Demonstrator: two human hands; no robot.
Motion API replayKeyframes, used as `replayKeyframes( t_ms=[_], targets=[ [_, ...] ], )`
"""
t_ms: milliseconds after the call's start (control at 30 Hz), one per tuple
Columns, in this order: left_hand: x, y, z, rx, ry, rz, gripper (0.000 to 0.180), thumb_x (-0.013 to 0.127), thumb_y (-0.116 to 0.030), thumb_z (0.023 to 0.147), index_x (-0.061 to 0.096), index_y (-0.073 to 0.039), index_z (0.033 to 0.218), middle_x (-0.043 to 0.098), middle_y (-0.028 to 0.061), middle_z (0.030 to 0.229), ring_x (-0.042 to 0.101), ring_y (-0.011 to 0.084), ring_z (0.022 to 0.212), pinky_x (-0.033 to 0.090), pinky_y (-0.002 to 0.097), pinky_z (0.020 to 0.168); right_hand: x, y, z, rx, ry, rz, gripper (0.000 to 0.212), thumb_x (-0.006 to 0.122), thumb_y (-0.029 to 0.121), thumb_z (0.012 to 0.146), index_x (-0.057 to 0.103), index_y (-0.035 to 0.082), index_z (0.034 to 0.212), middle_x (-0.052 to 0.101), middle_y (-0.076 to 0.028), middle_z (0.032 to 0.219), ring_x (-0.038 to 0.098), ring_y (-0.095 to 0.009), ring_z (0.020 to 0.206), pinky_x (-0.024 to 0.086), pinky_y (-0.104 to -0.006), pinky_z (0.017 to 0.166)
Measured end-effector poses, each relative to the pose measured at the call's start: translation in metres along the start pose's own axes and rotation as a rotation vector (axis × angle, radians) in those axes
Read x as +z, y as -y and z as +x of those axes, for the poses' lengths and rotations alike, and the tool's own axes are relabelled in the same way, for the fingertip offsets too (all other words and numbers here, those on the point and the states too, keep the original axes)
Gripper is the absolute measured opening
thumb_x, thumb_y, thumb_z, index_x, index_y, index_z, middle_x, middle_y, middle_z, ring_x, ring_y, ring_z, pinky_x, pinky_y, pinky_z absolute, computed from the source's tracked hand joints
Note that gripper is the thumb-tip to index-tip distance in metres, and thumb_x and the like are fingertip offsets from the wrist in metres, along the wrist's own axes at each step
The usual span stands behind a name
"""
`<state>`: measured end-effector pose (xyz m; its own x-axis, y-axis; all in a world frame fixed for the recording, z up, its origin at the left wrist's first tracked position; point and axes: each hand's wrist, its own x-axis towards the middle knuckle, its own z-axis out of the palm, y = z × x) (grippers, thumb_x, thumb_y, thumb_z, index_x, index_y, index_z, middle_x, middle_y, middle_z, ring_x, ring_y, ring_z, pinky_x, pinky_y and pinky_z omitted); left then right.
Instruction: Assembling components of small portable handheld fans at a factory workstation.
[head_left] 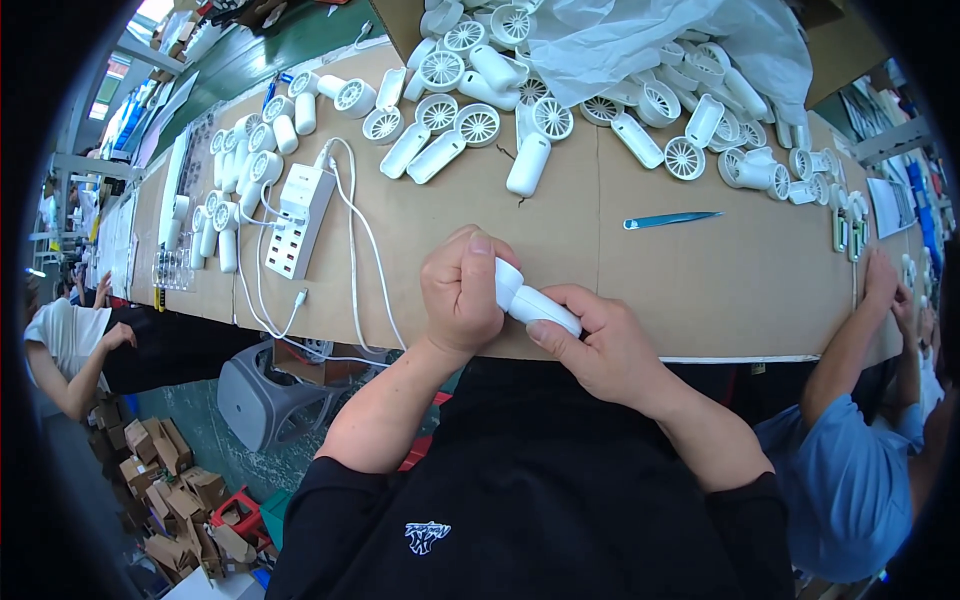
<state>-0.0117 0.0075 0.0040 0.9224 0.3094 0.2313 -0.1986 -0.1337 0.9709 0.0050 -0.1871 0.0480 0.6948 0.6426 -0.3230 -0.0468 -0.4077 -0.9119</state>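
Close to the table's front edge, both my hands grip one white handheld fan [543,309]. My left hand [468,290] is wrapped around its round head, hiding most of it, with the thumb pressed on top. The fingers and thumb of my right hand [600,335] close around the handle from the right. Ahead of my hands, a white fan body [528,165] lies with its handle toward me and a short dark wire by its end. Blue tweezers [672,220] rest farther right on the cardboard-covered table [440,225].
A white charging hub [300,222] with several cables stands to the left, beside a group of assembled fans [265,135]. Loose white fan shells [478,125] spill from a box under a plastic sheet [670,45]. At right, a person in blue [850,480] works. A grey stool [262,395] stands lower left.
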Motion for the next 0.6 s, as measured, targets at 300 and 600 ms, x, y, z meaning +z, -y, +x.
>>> replayKeyframes(
  t_ms=[300, 600],
  targets=[
    [-0.002, -0.001, 0.005, 0.011, 0.212, -0.133, 0.034, 0.048, -0.01, 0.097, 0.067, -0.002, 0.07, 0.058, 0.0066, 0.069, 0.045, 0.0165, 0.062, 0.038, 0.0292, 0.061, -0.018, -0.01, 0.014, 0.267, 0.402, 0.748, 0.032, 0.063, 0.016, 0.106, 0.063, -0.005, 0.13, 0.076, -0.017, 0.109, 0.073, -0.02, 0.091, 0.059, -0.0266, 0.083],
    [-0.007, 0.003, 0.007, 0.099, 0.302, -0.062, 0.031, 0.05, -0.008, 0.095, 0.066, -0.002, 0.069, 0.058, 0.0057, 0.066, 0.045, 0.0169, 0.06, 0.039, 0.0299, 0.059, -0.017, -0.004, 0.02, 0.338, 0.461, 0.692, 0.036, 0.061, 0.017, 0.107, 0.061, -0.005, 0.136, 0.075, -0.019, 0.117, 0.074, -0.021, 0.095, 0.06, -0.0283, 0.087]
  ],
)
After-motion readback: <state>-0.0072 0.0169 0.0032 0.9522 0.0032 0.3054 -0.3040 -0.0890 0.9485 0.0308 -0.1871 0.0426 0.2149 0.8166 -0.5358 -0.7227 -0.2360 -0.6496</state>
